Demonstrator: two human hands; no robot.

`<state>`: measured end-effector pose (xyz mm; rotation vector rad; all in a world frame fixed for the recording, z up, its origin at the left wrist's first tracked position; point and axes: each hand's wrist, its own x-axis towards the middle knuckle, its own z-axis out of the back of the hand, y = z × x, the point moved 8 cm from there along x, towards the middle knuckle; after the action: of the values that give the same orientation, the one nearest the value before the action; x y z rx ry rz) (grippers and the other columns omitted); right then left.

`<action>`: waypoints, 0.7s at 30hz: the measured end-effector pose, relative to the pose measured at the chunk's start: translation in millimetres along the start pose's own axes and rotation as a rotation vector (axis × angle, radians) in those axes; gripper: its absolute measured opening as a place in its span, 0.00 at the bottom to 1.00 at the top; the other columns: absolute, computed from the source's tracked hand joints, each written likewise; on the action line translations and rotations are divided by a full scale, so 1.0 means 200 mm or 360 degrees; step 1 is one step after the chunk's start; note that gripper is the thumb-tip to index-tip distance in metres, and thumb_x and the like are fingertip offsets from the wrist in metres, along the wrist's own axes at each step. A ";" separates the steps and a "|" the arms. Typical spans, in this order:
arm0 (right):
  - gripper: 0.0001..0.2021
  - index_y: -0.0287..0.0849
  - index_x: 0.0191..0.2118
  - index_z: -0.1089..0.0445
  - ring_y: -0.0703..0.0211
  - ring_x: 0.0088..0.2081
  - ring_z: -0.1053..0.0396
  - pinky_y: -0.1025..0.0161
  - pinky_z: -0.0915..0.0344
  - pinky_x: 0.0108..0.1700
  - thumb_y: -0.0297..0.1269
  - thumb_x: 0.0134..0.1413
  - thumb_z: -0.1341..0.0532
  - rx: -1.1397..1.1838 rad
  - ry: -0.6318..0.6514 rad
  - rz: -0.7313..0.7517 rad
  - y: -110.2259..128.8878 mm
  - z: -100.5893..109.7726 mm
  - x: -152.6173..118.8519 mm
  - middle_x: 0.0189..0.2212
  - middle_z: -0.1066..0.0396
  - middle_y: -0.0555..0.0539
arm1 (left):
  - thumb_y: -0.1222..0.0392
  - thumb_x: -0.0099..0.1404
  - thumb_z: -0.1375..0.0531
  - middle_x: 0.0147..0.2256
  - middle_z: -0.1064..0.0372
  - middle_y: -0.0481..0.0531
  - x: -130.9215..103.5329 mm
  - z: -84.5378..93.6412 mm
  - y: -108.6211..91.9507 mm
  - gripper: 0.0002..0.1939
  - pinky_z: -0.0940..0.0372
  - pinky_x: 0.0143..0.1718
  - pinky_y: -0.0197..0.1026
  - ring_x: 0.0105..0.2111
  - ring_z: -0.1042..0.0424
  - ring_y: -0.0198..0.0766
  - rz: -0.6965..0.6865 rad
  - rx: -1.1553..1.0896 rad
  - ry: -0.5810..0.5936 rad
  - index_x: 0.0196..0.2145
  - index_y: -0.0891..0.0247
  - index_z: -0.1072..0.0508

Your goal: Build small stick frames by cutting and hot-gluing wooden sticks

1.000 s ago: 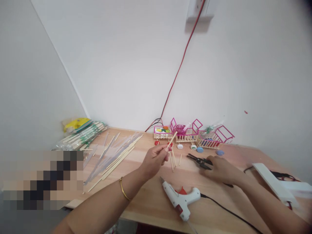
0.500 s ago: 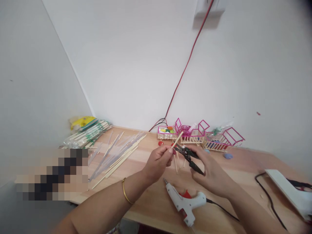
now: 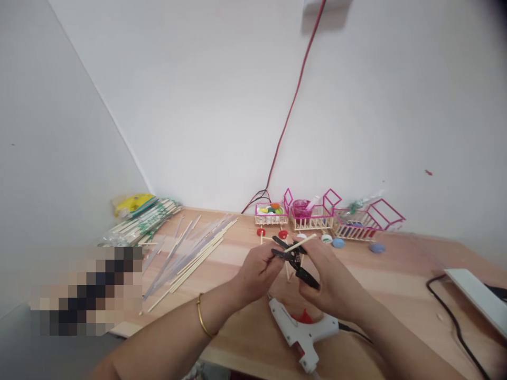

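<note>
"Head camera: holds what with the right hand [image 3: 332,277]?"

"Grips dark metal pliers [image 3: 293,258] with black handles, fingers wrapped round and the handles spread, jaws parted toward the left hand [image 3: 257,270]."

"And does what with the left?"

"Curls its fingers narrow, right beside the jaws. Cannot tell whether pinches anything, with the fingertips hidden there. Wears a smooth gold bangle [image 3: 200,315] at the wrist."

"Find the stick [image 3: 303,242] where?"

"Across the pliers: straight, slim, pale wood, slanting up toward the right hand."

"Go on to the other shapes."

"Just below the hands, a glue gun [image 3: 287,324] of glossy white plastic with a red trigger. To the left, a loose fan of thin wooden sticks [image 3: 198,262] and see-through strips [image 3: 166,265]. Farther back, a crinkly clear bag [image 3: 146,220] with green print, and a yellow packet [image 3: 134,202]. Behind the hands, small slatted baskets [image 3: 312,224] edged in pink, with round red, white and blue caps [image 3: 338,243] below."

"Now describe surface and room."

"Wooden table [image 3: 225,338], banded in light and reddish grain. Beyond, plain white wall [image 3: 198,116] with a red-and-black cord [image 3: 289,117] hanging down it. At far right, a flat white box [image 3: 477,298] beside a curving black cable [image 3: 455,322]."
</note>
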<state>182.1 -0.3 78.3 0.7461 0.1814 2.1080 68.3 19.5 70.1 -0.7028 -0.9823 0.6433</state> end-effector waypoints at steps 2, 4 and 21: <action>0.26 0.43 0.47 0.42 0.46 0.43 0.40 0.50 0.41 0.45 0.25 0.35 0.44 -0.0066 -0.0034 0.0032 -0.01 -0.01 -0.01 0.40 0.38 0.41 | 0.60 0.65 0.53 0.26 0.36 0.49 0.00 -0.01 -0.01 0.14 0.43 0.33 0.34 0.29 0.37 0.33 -0.0028 0.0058 0.0033 0.25 0.65 0.34; 0.28 0.42 0.49 0.43 0.44 0.45 0.41 0.48 0.42 0.46 0.26 0.36 0.43 -0.0123 -0.0077 0.0065 -0.03 -0.02 -0.03 0.41 0.38 0.40 | 0.61 0.65 0.52 0.26 0.36 0.50 0.00 -0.03 0.00 0.13 0.43 0.33 0.35 0.29 0.37 0.33 -0.0047 0.0103 0.0066 0.25 0.65 0.34; 0.34 0.44 0.58 0.47 0.51 0.51 0.39 0.55 0.41 0.51 0.25 0.40 0.42 0.0486 0.0346 0.0289 0.05 0.02 -0.09 0.51 0.37 0.42 | 0.60 0.57 0.38 0.49 0.35 0.61 -0.09 -0.11 -0.02 0.37 0.33 0.35 0.41 0.37 0.27 0.42 0.0385 -0.1005 0.0986 0.60 0.48 0.49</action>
<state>184.1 -21.1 77.1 0.7298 0.5838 2.3646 80.9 -1.4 55.9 -1.4923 -0.5084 0.2709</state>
